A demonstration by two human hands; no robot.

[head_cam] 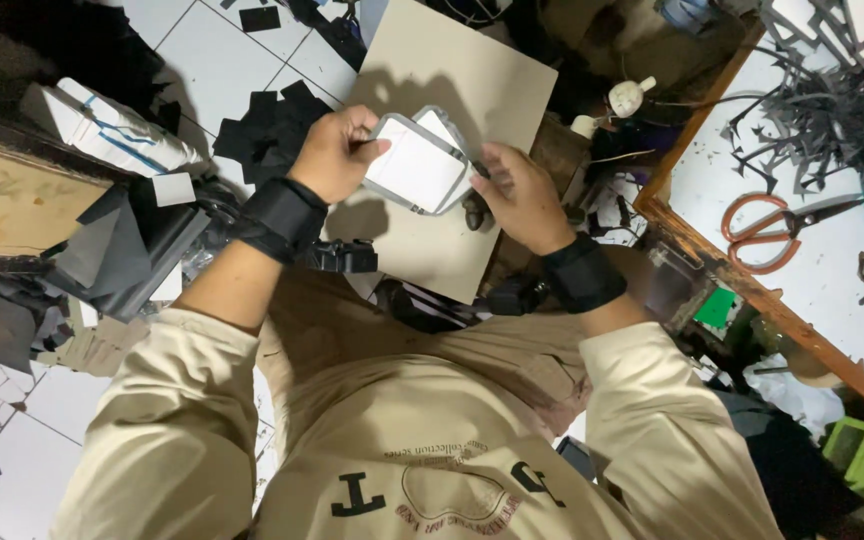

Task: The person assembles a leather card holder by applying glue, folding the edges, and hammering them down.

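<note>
A grey rounded-square hoop frame (418, 164) with white sheet stretched inside it sits over a beige board (457, 80) on my lap. My left hand (337, 152) grips the frame's left edge with thumb and fingers. At the frame's right edge my right hand (520, 196) is closed on it, fingers curled over a dark piece that I cannot make out. Both wrists wear black bands.
Black fabric scraps (267, 130) lie on the white tiled floor. A white table with a wooden edge (697, 245) stands at right, bearing orange-handled scissors (767, 228) and grey cut strips (817, 110). A wooden bench (12, 195) with white packets (102, 125) is at left.
</note>
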